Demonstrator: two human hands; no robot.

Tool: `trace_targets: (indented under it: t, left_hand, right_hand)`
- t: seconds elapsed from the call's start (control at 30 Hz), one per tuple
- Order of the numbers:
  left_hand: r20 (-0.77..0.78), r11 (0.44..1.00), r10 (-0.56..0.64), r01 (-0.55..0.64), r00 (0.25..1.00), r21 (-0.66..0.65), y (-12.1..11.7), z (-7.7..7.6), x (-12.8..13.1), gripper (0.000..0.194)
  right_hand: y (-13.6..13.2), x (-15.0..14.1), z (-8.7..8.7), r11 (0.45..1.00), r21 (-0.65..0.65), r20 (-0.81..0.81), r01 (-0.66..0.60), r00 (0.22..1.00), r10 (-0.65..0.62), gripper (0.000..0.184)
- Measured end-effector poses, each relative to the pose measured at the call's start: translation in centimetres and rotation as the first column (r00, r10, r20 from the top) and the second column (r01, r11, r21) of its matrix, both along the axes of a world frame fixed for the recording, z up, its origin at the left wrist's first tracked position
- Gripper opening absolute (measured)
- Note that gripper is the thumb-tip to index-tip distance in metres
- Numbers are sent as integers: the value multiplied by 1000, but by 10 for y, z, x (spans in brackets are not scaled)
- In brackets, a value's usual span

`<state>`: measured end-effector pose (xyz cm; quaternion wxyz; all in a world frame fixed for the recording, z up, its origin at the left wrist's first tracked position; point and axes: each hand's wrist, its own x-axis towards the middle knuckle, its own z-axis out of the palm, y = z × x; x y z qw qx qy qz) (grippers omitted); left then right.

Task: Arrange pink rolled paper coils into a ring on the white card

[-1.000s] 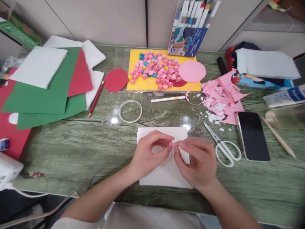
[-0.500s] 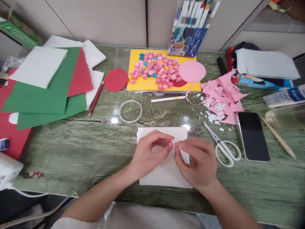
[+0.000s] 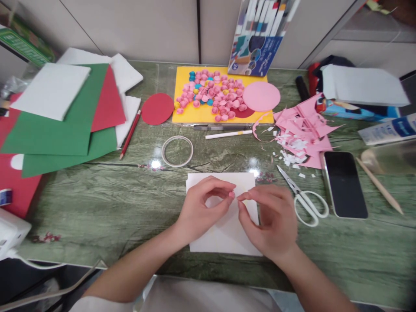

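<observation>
Between the thumb and forefinger of the left hand, over a white sheet, I can see a small pink piece, pinched at the tips. Little differs from half a second ago: the piece sits in nearly the same spot, but the right hand has turned a touch, its thumb and forefinger looking slightly farther apart. Both wrists reach in from the near edge of the table, palms facing each other, the left fingers curved into a loop. The right fingertips point at the piece, close to it; whether they grip anything tiny, I cannot tell. Just right of that hand lie white-handled scissors, then a phone. Beyond the sheet are a ring of tape and a white pen. Farther back, pink, blue and yellow curls cover much of a yellow pad, with a pink disc over its right edge, near pink scraps. Off to the left, a red pencil lies beside green paper
</observation>
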<state>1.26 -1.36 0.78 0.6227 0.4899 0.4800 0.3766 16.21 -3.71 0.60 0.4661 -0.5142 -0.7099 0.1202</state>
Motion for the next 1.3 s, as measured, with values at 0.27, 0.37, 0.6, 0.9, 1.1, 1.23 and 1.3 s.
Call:
trace_targets:
  t: [0.27,0.37,0.6,0.9,1.1,1.23,1.3]
  left_hand:
    - [47,996,-16,20,999,-82,0,0,-2,16]
    - [96,987,-31,46,995,-153,1,-1,-3,16]
    - [154,976,-20,53,988,-210,3,-1,-2,14]
    - [187,968,-18,64,982,-244,4,-1,-2,14]
    - [169,967,-20,62,985,-249,4,0,-2,14]
    - [169,966,-36,77,985,-246,4,-1,-2,15]
    - [164,966,-42,82,986,-247,3,-3,-3,17]
  right_hand:
    - [3,3,0,990,89,11,-113,994,112,45]
    - [3,3,0,986,103,-3,-128,992,129,44]
    - [4,1,1,986,100,4,-130,991,130,43]
    - [3,3,-1,982,129,73,-135,989,126,42]
    - [3,3,-2,985,117,77,-126,990,117,42]
    - [3,3,-2,982,139,83,-128,990,117,41]
    - [2,2,-2,982,144,96,-124,989,110,40]
